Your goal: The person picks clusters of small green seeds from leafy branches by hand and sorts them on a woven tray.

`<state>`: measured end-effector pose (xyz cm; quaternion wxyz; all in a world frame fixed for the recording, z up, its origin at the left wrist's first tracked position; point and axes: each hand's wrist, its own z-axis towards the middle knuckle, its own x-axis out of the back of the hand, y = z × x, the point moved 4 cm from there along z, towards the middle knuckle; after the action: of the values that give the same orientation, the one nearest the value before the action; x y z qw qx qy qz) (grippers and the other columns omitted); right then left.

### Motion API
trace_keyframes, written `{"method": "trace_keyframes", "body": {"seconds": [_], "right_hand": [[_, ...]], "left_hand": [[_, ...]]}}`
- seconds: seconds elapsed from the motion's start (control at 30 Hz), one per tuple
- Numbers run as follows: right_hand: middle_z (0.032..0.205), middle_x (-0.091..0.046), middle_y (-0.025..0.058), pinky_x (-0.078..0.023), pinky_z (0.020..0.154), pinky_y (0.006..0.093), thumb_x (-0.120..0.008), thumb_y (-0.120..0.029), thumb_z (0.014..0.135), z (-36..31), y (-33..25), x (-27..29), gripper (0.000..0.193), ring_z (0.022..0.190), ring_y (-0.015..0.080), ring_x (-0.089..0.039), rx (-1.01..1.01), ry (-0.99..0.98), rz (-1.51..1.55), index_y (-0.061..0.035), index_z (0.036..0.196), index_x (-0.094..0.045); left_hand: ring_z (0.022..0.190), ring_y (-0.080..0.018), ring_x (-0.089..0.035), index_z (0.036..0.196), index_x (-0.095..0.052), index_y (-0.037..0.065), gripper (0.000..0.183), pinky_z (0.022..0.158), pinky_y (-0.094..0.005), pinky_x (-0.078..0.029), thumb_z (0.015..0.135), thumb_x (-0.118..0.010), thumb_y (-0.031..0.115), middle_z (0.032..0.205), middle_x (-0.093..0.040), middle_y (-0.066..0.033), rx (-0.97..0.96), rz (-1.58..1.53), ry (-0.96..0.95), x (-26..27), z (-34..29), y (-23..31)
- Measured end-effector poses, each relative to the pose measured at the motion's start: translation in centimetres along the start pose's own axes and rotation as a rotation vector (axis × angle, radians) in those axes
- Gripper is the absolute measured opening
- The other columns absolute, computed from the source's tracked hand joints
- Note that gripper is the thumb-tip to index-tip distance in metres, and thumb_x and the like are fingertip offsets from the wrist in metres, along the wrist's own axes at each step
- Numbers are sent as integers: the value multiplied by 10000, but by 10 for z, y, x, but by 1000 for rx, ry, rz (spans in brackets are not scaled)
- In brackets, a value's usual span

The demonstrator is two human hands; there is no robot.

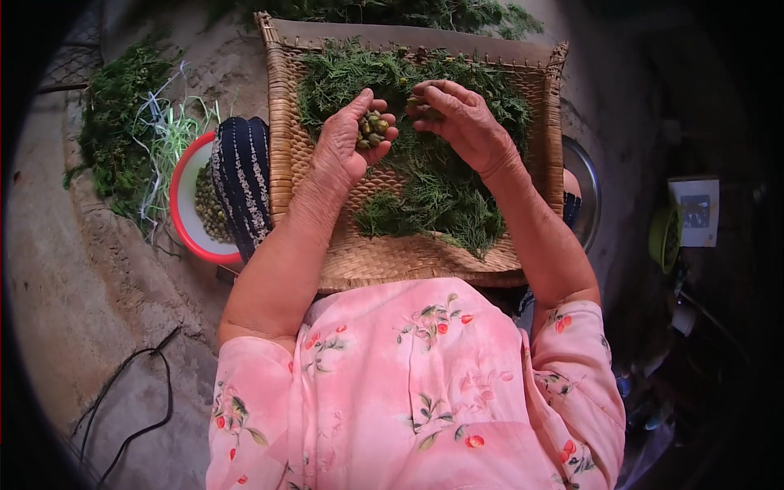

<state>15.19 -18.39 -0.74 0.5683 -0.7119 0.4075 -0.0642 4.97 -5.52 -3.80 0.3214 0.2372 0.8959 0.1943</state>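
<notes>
My left hand (347, 139) is cupped around a small heap of green-brown cones (373, 129), held above a woven basket tray (343, 265). Just to its right, my right hand (457, 118) has its fingers curled together. Some greenish pieces that look like the same cones show at its fingertips, partly hidden by the thumb. Feathery green conifer sprigs (433, 196) lie across the tray under both hands. The tray rests on my lap.
At my left stands a red-rimmed white basin (181, 214) holding many similar cones, partly behind a dark patterned cloth (242, 171). Cut greenery (122, 122) and pale plastic strands (167, 131) lie beyond it. A metal basin (590, 196) sits at right; a black cable (169, 384) crosses the floor.
</notes>
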Motion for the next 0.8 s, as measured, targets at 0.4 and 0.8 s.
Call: {"method": "trace_keyframes", "body": {"seconds": [0.4, 0.8], "right_hand": [[926, -629, 36, -466, 769, 257, -507, -260, 897, -4, -20, -34, 290, 871, 107, -573, 363, 59, -134, -18, 1031, -593], [1198, -410, 137, -381, 927, 499, -597, -142, 751, -20, 63, -48, 393, 1171, 354, -362, 362, -250, -1714, -41, 1113, -484]], "left_hand": [[664, -178, -597, 938, -563, 119, 323, 472, -260, -490, 870, -532, 433, 813, -594, -50, 89, -95, -134, -8, 3, -13], [647, -176, -601, 933, -594, 89, 257, 413, -227, -434, 889, -536, 335, 819, -619, -67, -68, -390, -211, 15, 9, 25]]}}
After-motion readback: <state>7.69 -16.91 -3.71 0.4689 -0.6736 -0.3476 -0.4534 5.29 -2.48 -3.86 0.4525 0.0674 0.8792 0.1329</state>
